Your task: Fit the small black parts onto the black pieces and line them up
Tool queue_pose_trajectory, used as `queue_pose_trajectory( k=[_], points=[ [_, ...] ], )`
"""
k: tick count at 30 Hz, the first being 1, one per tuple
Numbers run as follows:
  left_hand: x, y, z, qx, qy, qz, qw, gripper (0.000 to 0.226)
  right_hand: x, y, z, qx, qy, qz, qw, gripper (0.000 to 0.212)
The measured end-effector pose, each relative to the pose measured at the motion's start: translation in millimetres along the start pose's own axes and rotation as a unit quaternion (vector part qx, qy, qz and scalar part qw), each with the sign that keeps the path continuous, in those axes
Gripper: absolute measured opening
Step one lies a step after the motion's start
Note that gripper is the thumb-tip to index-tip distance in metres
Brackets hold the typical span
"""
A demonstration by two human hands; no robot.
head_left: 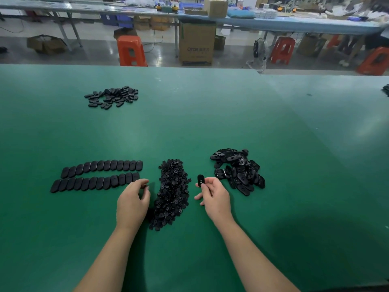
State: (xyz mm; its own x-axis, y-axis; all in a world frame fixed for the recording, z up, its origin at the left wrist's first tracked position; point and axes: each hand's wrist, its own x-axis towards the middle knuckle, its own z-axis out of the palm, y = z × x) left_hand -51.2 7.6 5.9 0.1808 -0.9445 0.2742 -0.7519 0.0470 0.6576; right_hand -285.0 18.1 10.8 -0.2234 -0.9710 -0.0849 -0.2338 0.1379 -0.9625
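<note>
A wide green matte workbench (189,123) fills a factory hall. One black oval plastic piece (200,179) is pinched upright in the fingertips of the right hand (214,197); a small black part (146,185) appears to be pinched by the curled fingers of the left hand (132,201). Between the hands, a long heap of small black parts (171,192) is left. Two neat rows of finished pieces (99,175) are laid at the left, while a loose pile of unfitted ovals (237,170) remains at the right, so much work is judged outstanding. A farther pile (112,96) is seen beyond.
</note>
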Motion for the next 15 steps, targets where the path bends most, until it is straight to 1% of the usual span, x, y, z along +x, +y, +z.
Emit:
queue_pose_trajectory(
  k=[3, 5, 7, 10, 15],
  points=[
    [2, 2, -2, -0.054, -0.001, -0.069, 0.996, 0.025, 0, 0, 0, -0.013, -0.004, -0.007, 1.0, 0.012],
    [5, 6, -4, -0.125, -0.001, -0.125, 0.984, 0.021, 0, 2, 0, -0.03, -0.008, -0.013, 0.999, 0.013],
    [8, 14, -2, -0.198, -0.01, -0.16, 0.967, 0.013, 0, 3, 1, -0.034, -0.007, -0.017, 0.999, 0.016],
    [9, 30, 3, -0.295, -0.029, -0.194, 0.935, 0.011, 0, 5, 1, -0.036, -0.003, -0.028, 0.999, 0.019],
    [7, 51, 12, -0.393, -0.053, -0.24, 0.886, 0.009, -1, 4, 0, -0.03, 0.0, -0.04, 0.999, 0.019]
  ],
)
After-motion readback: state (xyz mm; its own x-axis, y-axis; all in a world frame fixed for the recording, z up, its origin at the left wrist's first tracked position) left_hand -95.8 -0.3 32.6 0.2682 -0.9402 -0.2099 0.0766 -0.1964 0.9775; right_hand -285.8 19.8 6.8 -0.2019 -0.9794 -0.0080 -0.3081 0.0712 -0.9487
